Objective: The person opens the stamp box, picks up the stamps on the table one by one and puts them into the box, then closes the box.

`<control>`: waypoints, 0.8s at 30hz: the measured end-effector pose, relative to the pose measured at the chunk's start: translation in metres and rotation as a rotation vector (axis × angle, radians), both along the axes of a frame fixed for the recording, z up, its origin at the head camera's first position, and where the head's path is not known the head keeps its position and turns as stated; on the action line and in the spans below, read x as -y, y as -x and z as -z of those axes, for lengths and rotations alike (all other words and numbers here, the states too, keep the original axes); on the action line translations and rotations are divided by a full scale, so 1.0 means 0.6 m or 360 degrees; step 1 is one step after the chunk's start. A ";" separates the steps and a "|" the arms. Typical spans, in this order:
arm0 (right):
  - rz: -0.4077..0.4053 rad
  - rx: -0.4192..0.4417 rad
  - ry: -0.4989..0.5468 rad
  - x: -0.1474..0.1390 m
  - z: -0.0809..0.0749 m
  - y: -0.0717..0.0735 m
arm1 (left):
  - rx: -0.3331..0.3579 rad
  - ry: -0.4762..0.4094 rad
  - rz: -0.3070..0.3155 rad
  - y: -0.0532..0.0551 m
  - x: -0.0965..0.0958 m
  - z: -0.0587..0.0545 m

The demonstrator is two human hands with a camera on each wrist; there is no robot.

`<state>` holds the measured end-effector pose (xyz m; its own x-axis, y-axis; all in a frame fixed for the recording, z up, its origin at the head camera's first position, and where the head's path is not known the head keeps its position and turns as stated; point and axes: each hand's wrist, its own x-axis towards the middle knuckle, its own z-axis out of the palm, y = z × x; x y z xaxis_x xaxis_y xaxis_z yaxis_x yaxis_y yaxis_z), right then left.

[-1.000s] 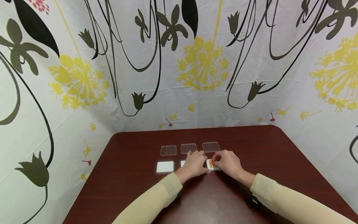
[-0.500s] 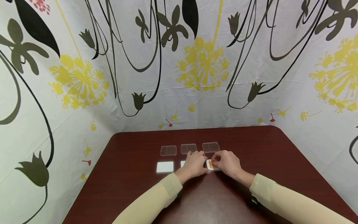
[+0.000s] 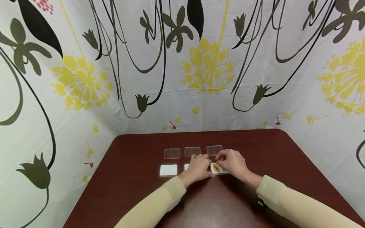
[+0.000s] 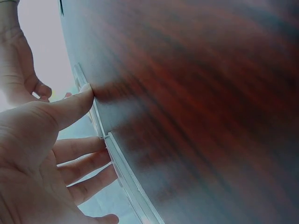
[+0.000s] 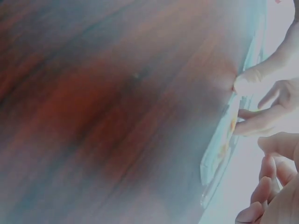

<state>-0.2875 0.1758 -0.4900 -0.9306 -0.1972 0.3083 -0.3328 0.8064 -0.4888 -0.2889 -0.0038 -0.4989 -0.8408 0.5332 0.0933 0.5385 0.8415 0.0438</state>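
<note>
On the table lies a flat white box (image 3: 223,173) with orange-yellow pieces (image 3: 215,167) inside it. My left hand (image 3: 197,167) holds this box by its left end, the thumb (image 4: 77,105) at the front edge and the fingertips towards the back. Under the same hand sits a second white box (image 3: 186,166), mostly covered. My right hand (image 3: 233,162) hovers just above the right part of the first box. In the right wrist view its fingers (image 5: 260,189) are loosely curled, apart from the box, with nothing visible between them.
A third white box (image 3: 168,170) lies to the left. Behind the row are three clear divided lids, at left (image 3: 172,153), middle (image 3: 192,152) and right (image 3: 214,150). The dark red table (image 3: 137,190) ends at a patterned cloth wall (image 3: 176,85).
My right hand has lifted slightly and shifted right off the orange-yellow pieces, so more of them shows. My left hand has stayed in place.
</note>
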 end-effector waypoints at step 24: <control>0.0000 -0.0049 -0.0015 -0.055 -0.082 -0.034 | 0.0095 -0.0224 0.0065 0.006 0.017 -0.018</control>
